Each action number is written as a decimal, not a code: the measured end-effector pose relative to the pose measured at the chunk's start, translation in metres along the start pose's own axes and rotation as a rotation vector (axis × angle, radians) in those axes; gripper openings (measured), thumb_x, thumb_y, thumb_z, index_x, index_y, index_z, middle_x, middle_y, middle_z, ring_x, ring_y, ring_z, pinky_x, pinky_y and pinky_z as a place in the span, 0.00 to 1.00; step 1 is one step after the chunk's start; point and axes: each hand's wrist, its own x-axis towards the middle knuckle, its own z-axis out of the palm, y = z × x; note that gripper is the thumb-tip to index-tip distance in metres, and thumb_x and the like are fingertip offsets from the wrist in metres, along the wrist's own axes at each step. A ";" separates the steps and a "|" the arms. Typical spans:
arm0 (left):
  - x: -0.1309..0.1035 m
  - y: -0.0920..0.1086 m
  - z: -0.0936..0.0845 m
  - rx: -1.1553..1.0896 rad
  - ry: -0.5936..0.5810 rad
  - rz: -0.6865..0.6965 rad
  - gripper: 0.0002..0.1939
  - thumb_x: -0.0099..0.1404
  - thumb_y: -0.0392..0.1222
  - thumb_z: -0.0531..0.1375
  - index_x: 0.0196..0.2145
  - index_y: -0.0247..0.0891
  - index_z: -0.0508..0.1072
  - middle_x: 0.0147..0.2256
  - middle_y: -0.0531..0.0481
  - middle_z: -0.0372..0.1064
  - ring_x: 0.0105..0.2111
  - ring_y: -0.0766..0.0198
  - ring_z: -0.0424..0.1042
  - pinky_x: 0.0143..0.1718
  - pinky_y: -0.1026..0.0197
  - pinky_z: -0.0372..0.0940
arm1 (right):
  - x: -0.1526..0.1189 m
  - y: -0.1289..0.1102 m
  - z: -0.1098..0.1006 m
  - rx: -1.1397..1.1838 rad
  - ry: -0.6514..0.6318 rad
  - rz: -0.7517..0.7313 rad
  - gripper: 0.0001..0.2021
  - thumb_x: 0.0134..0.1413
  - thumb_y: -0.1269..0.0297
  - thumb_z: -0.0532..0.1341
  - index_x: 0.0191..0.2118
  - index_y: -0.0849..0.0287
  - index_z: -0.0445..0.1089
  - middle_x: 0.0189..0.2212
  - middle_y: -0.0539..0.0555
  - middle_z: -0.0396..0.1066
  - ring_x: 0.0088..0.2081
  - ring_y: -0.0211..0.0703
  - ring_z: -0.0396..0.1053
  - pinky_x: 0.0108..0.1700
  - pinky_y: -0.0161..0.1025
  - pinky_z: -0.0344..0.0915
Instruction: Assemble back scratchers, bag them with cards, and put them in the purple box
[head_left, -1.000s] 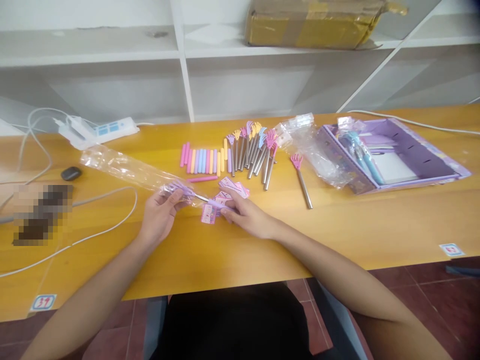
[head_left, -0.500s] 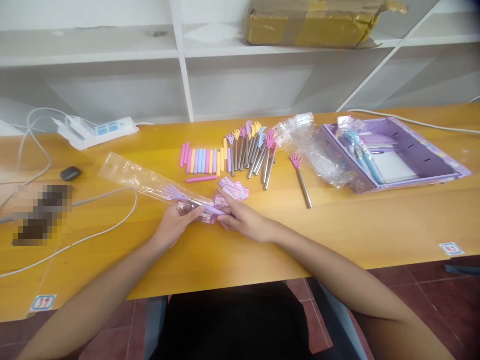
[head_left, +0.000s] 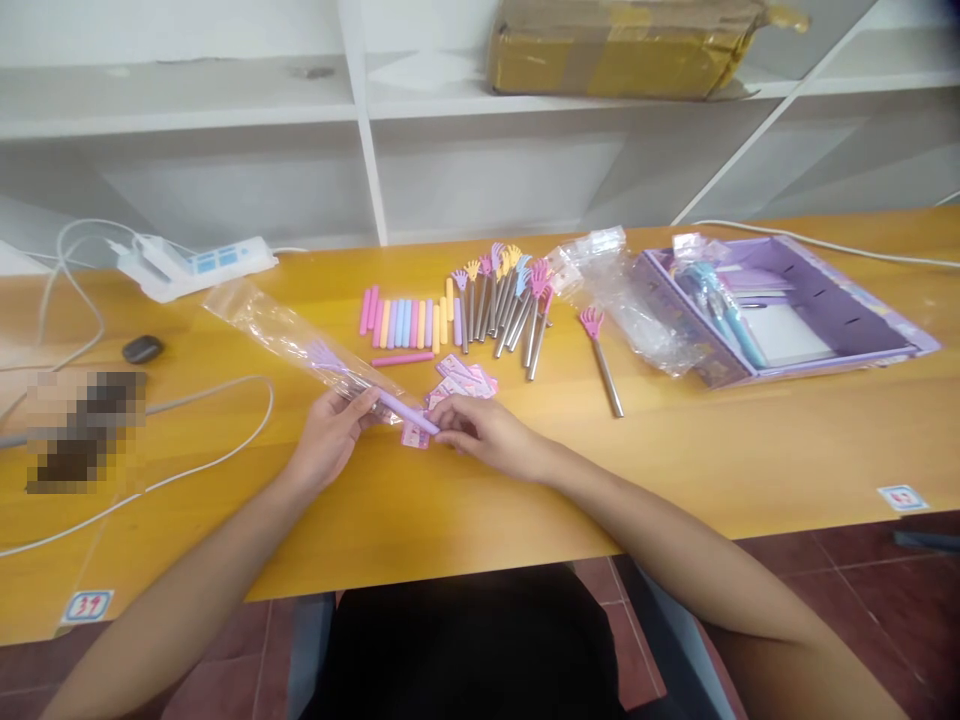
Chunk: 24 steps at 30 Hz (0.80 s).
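Note:
A purple back scratcher [head_left: 405, 409] lies mostly inside a clear plastic bag [head_left: 259, 325], its hand-shaped head showing through the film. My left hand [head_left: 334, 430] is closed round the bag and the scratcher's shaft. The bare purple grip end sticks out of the bag's mouth, and my right hand [head_left: 487, 435] pinches its tip. Under the grip lies a small pink card [head_left: 415, 432]. More pink cards [head_left: 459, 382] are fanned out just beyond my right fingers. A single pink grip tube [head_left: 403, 358] rests behind the bag.
Coloured grip tubes [head_left: 409, 324] lie in a row beside a bunch of metal back scratchers [head_left: 510, 300]. One pink-headed scratcher [head_left: 606, 365] lies apart, near clear bags [head_left: 622, 300]. A purple box [head_left: 832, 370] stands right; a power strip [head_left: 199, 265] and cables [head_left: 210, 462] lie left.
My left hand has slid leftward with the bag, so more of the purple grip shows outside it. My right fingers have curled in at the grip's end.

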 end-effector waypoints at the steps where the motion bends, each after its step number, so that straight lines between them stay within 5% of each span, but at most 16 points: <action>1: 0.000 -0.001 0.000 -0.004 -0.005 -0.009 0.18 0.56 0.48 0.78 0.35 0.32 0.81 0.36 0.46 0.80 0.37 0.62 0.78 0.39 0.62 0.74 | 0.000 0.002 0.000 -0.016 0.015 -0.036 0.08 0.70 0.60 0.65 0.47 0.59 0.71 0.35 0.51 0.75 0.33 0.36 0.71 0.38 0.33 0.68; 13: -0.011 -0.007 0.005 0.132 -0.262 -0.104 0.17 0.61 0.51 0.76 0.35 0.33 0.82 0.32 0.45 0.81 0.31 0.62 0.77 0.37 0.59 0.73 | -0.005 0.008 0.003 -0.607 0.236 -0.615 0.08 0.72 0.60 0.65 0.48 0.58 0.69 0.38 0.53 0.79 0.36 0.38 0.77 0.37 0.34 0.70; 24: -0.014 -0.024 -0.003 0.391 -0.493 -0.121 0.19 0.66 0.55 0.71 0.44 0.37 0.83 0.42 0.44 0.83 0.42 0.55 0.81 0.48 0.55 0.73 | -0.005 -0.007 0.009 -0.802 0.291 -0.643 0.11 0.71 0.58 0.65 0.50 0.61 0.70 0.37 0.53 0.76 0.34 0.38 0.73 0.35 0.36 0.66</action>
